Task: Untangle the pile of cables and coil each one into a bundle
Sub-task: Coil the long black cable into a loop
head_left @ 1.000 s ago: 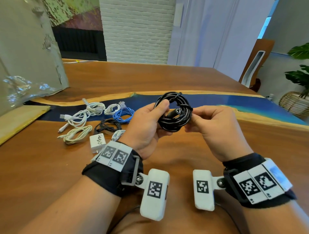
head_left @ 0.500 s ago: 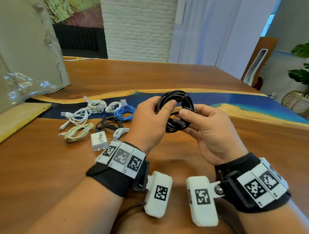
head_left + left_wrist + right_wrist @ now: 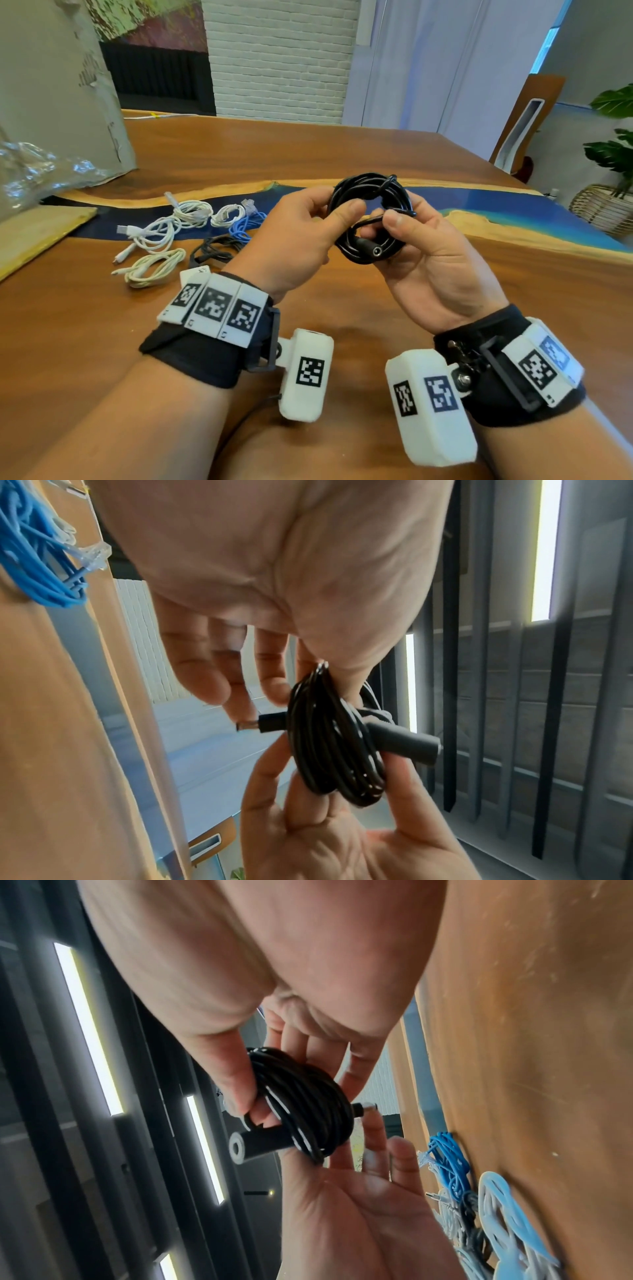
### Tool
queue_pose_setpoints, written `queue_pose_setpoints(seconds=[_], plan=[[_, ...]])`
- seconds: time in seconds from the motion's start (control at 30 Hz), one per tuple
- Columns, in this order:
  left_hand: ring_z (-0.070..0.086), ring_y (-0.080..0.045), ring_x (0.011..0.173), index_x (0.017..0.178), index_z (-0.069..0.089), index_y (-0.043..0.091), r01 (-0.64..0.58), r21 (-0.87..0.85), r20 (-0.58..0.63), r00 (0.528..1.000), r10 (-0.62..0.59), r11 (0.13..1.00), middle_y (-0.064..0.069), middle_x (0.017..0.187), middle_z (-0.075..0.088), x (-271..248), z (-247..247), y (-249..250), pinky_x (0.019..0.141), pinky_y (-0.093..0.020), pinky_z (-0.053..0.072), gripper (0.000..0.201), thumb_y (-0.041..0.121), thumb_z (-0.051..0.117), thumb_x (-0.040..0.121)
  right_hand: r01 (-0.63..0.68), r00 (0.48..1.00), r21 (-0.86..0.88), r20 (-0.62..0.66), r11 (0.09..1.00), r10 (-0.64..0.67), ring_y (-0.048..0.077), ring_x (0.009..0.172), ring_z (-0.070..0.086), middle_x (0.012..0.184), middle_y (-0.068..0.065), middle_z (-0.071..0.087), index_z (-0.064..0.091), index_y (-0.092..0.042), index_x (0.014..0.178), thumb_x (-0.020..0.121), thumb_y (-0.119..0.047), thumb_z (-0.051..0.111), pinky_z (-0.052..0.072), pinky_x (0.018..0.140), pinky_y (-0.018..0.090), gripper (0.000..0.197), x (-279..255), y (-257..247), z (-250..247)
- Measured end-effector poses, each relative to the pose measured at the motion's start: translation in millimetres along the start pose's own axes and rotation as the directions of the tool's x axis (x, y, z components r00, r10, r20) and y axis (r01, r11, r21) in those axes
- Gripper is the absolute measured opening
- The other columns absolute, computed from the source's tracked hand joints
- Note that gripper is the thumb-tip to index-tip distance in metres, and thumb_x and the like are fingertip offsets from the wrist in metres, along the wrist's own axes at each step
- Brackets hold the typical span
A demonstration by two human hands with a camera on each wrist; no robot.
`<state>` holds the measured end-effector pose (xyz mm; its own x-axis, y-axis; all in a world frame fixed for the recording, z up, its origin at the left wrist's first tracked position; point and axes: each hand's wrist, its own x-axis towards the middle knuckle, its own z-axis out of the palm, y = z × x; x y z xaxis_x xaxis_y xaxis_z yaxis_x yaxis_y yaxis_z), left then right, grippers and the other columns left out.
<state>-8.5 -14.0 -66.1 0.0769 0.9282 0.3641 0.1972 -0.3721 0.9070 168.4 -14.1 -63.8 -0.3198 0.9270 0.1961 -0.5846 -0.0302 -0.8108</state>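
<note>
1. Head view: we hold the black cable coil [image 3: 371,219] above the wooden table [image 3: 342,150]. Our left hand [image 3: 294,240] clamps its near-left side, thumb across the strands. Since a second ago our right hand [image 3: 428,253] has turned palm-up, and thumb and forefinger now pinch the loose tail; we judge the end is being tucked.
2. Left wrist view: both barrel plugs [image 3: 407,744] poke out of the coil.
3. Right wrist view: blue cable [image 3: 448,1161] and others lie on the table beyond the coil, apparently already bundled.
</note>
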Motion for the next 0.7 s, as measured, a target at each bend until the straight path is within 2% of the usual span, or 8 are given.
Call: queue_pose_setpoints(seconds=[0.1, 0.17, 0.23, 0.3, 0.43, 0.53, 0.63, 0.7], plan=[[0.072, -0.027, 0.089, 0.11, 0.072, 0.021, 0.056, 0.014, 0.006, 0.998, -0.056, 0.998, -0.011, 0.101, 0.074, 0.7, 0.9, -5.2, 0.065, -0.034, 0.059, 0.022, 0.037, 0.06, 0.101, -0.01, 1.0, -0.086, -0.014, 0.996, 0.009, 0.019, 0.078, 0.071, 0.088, 0.009, 0.073, 0.06, -0.009, 0.121, 0.08, -0.007, 0.065, 0.06, 0.08, 0.033, 0.041, 0.7, 0.6, 0.8], [0.074, -0.027, 0.09, 0.107, 0.072, 0.017, 0.092, 0.005, 0.005, 0.996, -0.092, 0.996, -0.011, 0.098, 0.076, 1.3, 2.6, -12.2, 0.074, -0.045, 0.063, 0.025, 0.038, 0.062, 0.1, -0.015, 0.999, -0.228, -0.039, 0.974, 0.006, 0.022, 0.081, 0.072, 0.088, 0.012, 0.074, 0.059, -0.007, 0.123, 0.08, -0.009, 0.067, 0.06, 0.079, 0.034, 0.045, 1.2, 0.9, 0.7], [0.074, -0.031, 0.092, 0.102, 0.073, 0.016, 0.09, -0.003, -0.024, 0.996, -0.09, 0.996, -0.012, 0.096, 0.076, 1.8, 4.0, -15.2, 0.08, -0.054, 0.061, 0.034, 0.048, 0.066, 0.091, -0.019, 0.999, -0.314, -0.043, 0.949, 0.006, 0.023, 0.085, 0.074, 0.088, 0.013, 0.076, 0.059, -0.008, 0.124, 0.082, -0.009, 0.067, 0.061, 0.079, 0.033, 0.042, 1.7, 0.7, -0.8], [0.071, -0.032, 0.092, 0.098, 0.074, 0.019, 0.049, 0.054, -0.066, 0.997, -0.046, 0.997, -0.01, 0.093, 0.075, 3.4, 5.0, -16.0, 0.084, -0.058, 0.057, 0.04, 0.055, 0.064, 0.085, -0.045, 0.999, -0.32, -0.043, 0.946, 0.033, 0.022, 0.088, 0.074, 0.091, 0.012, 0.076, 0.061, -0.007, 0.125, 0.082, -0.011, 0.067, 0.059, 0.088, 0.037, 0.044, 1.5, 0.8, -2.9], [0.068, -0.026, 0.088, 0.095, 0.074, 0.02, 0.01, 0.139, -0.125, 0.992, 0.007, 0.99, -0.004, 0.087, 0.073, 2.4, 6.5, -14.3, 0.084, -0.055, 0.055, 0.035, 0.052, 0.061, 0.089, -0.067, 0.997, -0.286, -0.065, 0.956, 0.051, 0.025, 0.095, 0.073, 0.104, 0.018, 0.074, 0.059, 0.006, 0.129, 0.088, -0.004, 0.062, 0.058, 0.093, 0.036, 0.043, 2.3, 3.8, -4.1], [0.067, -0.018, 0.085, 0.096, 0.075, 0.023, -0.008, 0.149, -0.145, 0.989, 0.03, 0.989, 0.001, 0.086, 0.074, 1.1, 5.1, -10.6, 0.082, -0.048, 0.056, 0.025, 0.045, 0.064, 0.094, -0.077, 0.996, -0.207, -0.05, 0.975, 0.068, 0.025, 0.09, 0.074, 0.098, 0.017, 0.073, 0.059, 0.008, 0.127, 0.082, -0.008, 0.065, 0.06, 0.091, 0.034, 0.048, 1.6, 3.0, -4.1], [0.066, -0.013, 0.08, 0.096, 0.075, 0.023, -0.006, 0.154, -0.155, 0.988, 0.03, 0.988, 0.002, 0.084, 0.074, 1.3, 3.9, -8.8, 0.077, -0.039, 0.054, 0.021, 0.04, 0.064, 0.098, -0.109, 0.994, -0.138, -0.04, 0.984, 0.104, 0.03, 0.1, 0.071, 0.104, 0.018, 0.072, 0.057, 0.009, 0.132, 0.085, -0.013, 0.066, 0.054, 0.102, 0.043, 0.053, 0.0, 2.6, -5.1], [0.067, -0.016, 0.082, 0.096, 0.075, 0.023, -0.01, 0.144, -0.156, 0.987, 0.033, 0.99, 0.0, 0.084, 0.074, -0.6, 5.5, -8.2, 0.078, -0.044, 0.056, 0.023, 0.043, 0.064, 0.095, -0.121, 0.992, -0.107, -0.046, 0.987, 0.116, 0.033, 0.111, 0.066, 0.111, 0.019, 0.07, 0.055, 0.008, 0.137, 0.087, -0.017, 0.066, 0.048, 0.111, 0.049, 0.057, 0.2, 4.4, -5.6]])
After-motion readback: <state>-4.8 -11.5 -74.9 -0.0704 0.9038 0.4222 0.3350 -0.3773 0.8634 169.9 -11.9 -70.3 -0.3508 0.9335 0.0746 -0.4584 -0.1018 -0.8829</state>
